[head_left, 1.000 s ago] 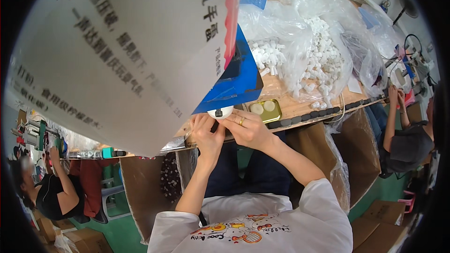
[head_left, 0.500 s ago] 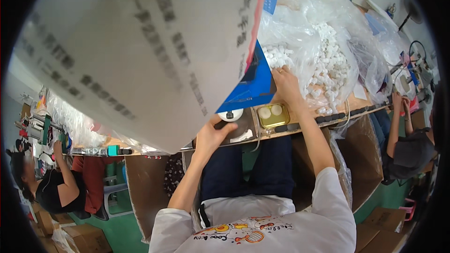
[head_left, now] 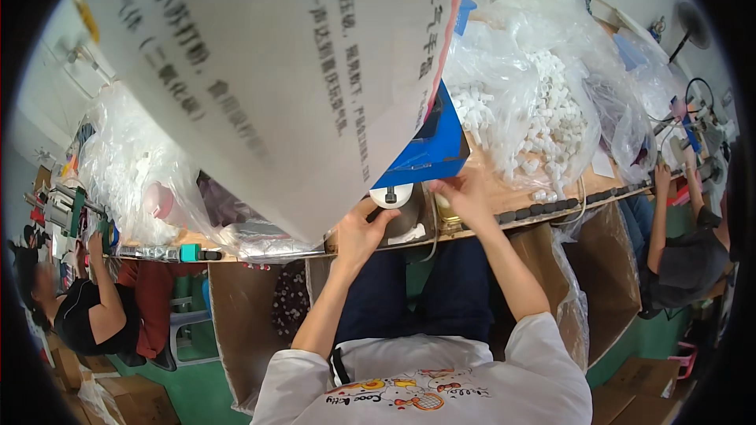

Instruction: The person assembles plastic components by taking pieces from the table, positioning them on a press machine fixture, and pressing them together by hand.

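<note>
A blue machine [head_left: 425, 161] stands in front of me, with a white round part [head_left: 391, 194] and a black stud under it. My left hand [head_left: 361, 238] is at the left side of this round part, thumb and fingers curled; whatever they grip is hidden. Just right of the machine, my right hand [head_left: 466, 203] has thumb and fingertips pinched together. What lies in that pinch is too small to make out. Partly behind the right hand is a yellowish tin [head_left: 447, 216].
A large printed sheet [head_left: 276, 71] hangs close, covering much of the upper left. Small white plastic pieces [head_left: 543, 122] lie heaped in clear bags at right. More clear plastic bags [head_left: 134, 165] lie at left. Cardboard boxes [head_left: 260, 323] stand below the table edge. Co-workers sit on both sides.
My right hand has come back from the heap of white pieces toward the machine, now covering part of the tin. My left hand stays beside the round part. The sheet has shifted in view.
</note>
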